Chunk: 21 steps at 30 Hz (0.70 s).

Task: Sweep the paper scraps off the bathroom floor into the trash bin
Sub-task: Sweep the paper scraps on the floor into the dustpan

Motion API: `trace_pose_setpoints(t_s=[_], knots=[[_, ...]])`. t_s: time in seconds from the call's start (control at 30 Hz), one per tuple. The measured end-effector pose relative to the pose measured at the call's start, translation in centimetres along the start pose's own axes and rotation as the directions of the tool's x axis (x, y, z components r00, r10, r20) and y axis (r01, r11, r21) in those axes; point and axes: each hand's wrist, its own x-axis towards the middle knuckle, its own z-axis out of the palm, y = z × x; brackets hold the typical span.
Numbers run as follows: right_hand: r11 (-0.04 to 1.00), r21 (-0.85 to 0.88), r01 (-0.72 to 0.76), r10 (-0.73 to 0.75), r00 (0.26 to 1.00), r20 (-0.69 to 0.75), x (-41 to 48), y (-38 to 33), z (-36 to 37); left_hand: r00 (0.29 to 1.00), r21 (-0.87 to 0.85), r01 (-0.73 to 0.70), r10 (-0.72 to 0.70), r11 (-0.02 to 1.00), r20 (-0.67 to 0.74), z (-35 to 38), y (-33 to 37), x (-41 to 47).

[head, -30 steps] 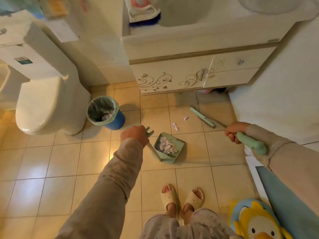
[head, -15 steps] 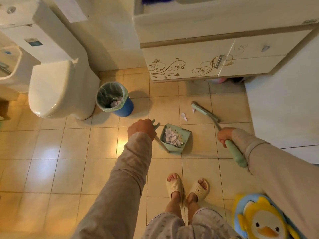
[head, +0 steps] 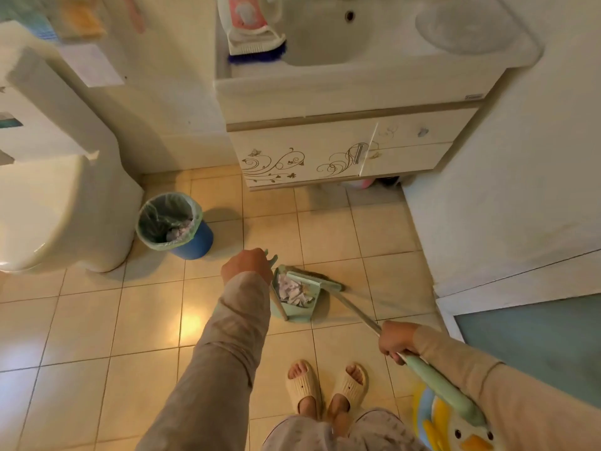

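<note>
Beige slippers (head: 325, 384) nearest me, yellow duck toy (head: 461, 431) bottom-rt under the broom (head: 439, 384) grip. I see R hand (head: 395, 341) wrapped round that broom and L hand (head: 247, 266) clutching the dustpan (head: 294, 312) handle. Paper scraps (head: 294, 291) sit in the pan btwn both hands, w/ the broom head at its mouth. Blue trash bin (head: 174, 226) further left, apart from the pan, beside toilet (head: 65, 206). Tan tile floor (head: 97, 320), vanity (head: 325, 157) at back.

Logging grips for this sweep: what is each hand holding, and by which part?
Left hand grips the dustpan by the top of its handle; right hand grips the broom at the lower end of its green grip.
</note>
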Motion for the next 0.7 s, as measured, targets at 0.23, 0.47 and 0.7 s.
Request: trace_pose_setpoints(t_s=[0.23,0.47,0.7], knots=[[0.973,0.231,0.02,-0.015,1.0,-0.025,-1.7,0.6,0.7,0.999,-0.009,0.043,-0.043,0.999,0.021,0.0,-1.4,-0.7],[0.936,0.352,0.014,0.016,0.997,-0.082,-2.7,0.6,-0.4,0.987,-0.069,0.01,0.001,0.998,0.161,0.4,-0.8,-2.0],[0.955,0.292,0.055,-0.016,0.991,-0.133,-2.1,-0.3,-3.7,0.932,-0.355,0.205,-0.071,0.912,0.356,0.7,-1.6,-3.7]])
